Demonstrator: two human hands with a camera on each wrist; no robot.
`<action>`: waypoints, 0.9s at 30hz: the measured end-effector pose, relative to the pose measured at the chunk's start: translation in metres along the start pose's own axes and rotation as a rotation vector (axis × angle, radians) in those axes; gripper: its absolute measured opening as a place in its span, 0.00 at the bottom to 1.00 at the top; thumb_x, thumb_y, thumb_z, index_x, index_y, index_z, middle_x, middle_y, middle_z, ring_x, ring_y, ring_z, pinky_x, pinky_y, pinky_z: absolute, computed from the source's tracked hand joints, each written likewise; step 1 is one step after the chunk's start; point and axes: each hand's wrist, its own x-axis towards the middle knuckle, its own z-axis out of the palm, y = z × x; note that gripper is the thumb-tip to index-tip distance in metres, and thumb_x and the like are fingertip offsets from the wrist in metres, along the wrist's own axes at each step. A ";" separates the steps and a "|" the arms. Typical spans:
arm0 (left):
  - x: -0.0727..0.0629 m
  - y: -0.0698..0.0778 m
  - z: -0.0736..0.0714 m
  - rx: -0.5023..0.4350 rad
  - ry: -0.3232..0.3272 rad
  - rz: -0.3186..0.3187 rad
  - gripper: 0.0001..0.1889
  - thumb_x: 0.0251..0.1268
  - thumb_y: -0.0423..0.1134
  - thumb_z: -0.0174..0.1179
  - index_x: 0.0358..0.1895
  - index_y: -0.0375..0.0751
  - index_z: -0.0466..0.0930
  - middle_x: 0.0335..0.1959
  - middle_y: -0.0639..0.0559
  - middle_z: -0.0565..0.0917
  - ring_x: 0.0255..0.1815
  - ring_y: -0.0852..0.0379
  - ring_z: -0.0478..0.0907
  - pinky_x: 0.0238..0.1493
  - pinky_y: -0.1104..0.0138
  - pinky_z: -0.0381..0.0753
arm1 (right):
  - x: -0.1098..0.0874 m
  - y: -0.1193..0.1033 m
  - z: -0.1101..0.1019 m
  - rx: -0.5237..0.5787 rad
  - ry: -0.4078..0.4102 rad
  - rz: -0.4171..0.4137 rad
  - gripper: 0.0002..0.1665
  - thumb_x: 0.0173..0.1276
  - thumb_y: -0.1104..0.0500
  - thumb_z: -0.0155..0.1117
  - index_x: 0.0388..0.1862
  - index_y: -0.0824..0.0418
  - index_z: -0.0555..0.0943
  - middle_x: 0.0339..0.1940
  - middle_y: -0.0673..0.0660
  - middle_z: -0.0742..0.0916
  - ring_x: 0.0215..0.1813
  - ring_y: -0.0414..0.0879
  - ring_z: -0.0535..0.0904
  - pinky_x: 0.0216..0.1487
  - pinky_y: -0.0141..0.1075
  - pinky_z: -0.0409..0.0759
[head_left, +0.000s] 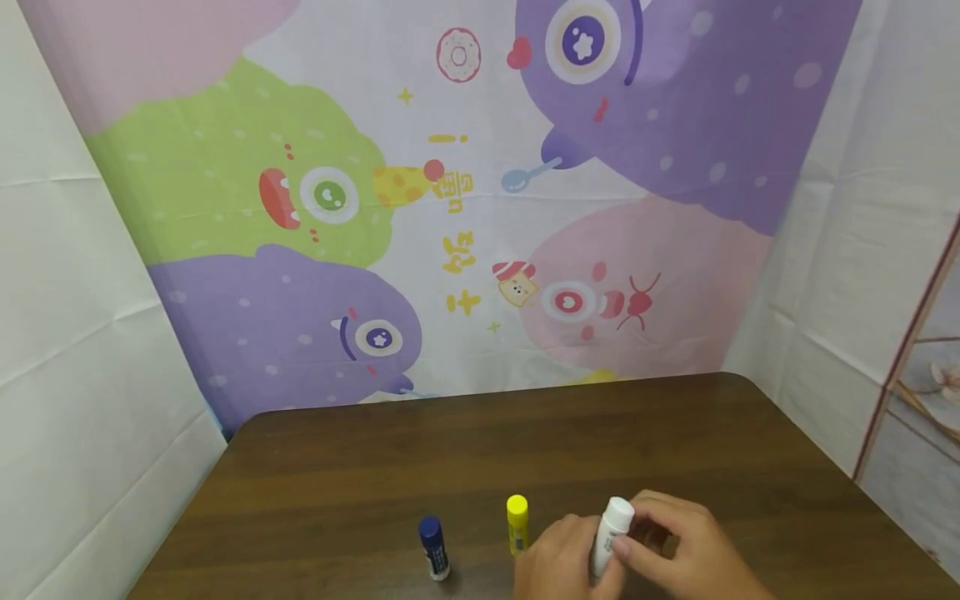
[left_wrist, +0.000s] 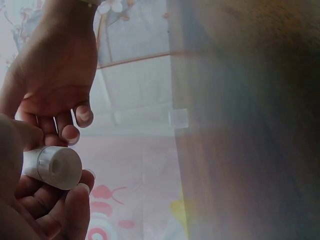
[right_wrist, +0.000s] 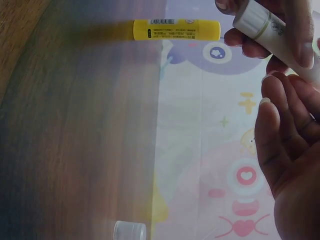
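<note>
A white glue stick (head_left: 612, 533) stands slightly tilted between the two hands in the head view. The left hand (head_left: 561, 560) grips its barrel, fingers curled round it. From the other side, the right hand (head_left: 693, 542) pinches its upper part between thumb and forefinger. In the left wrist view, the round end of the glue stick (left_wrist: 64, 168) faces the camera above the left hand's fingertips. Beyond the left hand, a yellow glue stick (head_left: 517, 525) stands upright. A dark blue glue stick (head_left: 434, 548) also stands upright, farther left.
On the brown wooden table (head_left: 480, 433) lies a small translucent cap (right_wrist: 130, 231), also seen past the hands in the left wrist view. A cartoon-printed cloth (head_left: 465, 208) hangs behind the table's far edge, with pale cloth walls at both sides.
</note>
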 end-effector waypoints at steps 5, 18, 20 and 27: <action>-0.001 0.000 -0.001 0.021 0.006 0.003 0.10 0.48 0.48 0.72 0.32 0.55 0.80 0.22 0.67 0.70 0.22 0.75 0.62 0.21 0.82 0.58 | 0.001 0.001 0.004 -0.027 0.004 -0.011 0.23 0.53 0.72 0.76 0.40 0.47 0.81 0.31 0.41 0.81 0.28 0.34 0.76 0.25 0.25 0.74; 0.000 0.003 -0.013 -0.046 -0.207 -0.144 0.14 0.60 0.55 0.65 0.40 0.50 0.85 0.24 0.67 0.74 0.23 0.76 0.64 0.21 0.79 0.62 | 0.000 0.003 0.004 -0.074 0.053 0.085 0.19 0.56 0.71 0.75 0.37 0.49 0.82 0.29 0.41 0.81 0.26 0.34 0.75 0.22 0.29 0.74; -0.001 0.004 -0.016 -0.045 -0.256 -0.193 0.17 0.61 0.57 0.63 0.42 0.48 0.85 0.24 0.67 0.74 0.22 0.75 0.64 0.21 0.77 0.63 | 0.003 0.001 0.001 -0.125 0.078 0.110 0.17 0.56 0.69 0.76 0.35 0.49 0.81 0.27 0.40 0.80 0.25 0.34 0.74 0.22 0.29 0.73; -0.008 0.003 -0.021 0.040 -0.451 -0.301 0.14 0.61 0.59 0.61 0.41 0.56 0.84 0.18 0.72 0.68 0.18 0.74 0.64 0.20 0.71 0.65 | 0.012 -0.002 0.000 -0.310 0.151 0.273 0.16 0.55 0.61 0.80 0.30 0.44 0.81 0.24 0.36 0.77 0.25 0.33 0.73 0.25 0.29 0.73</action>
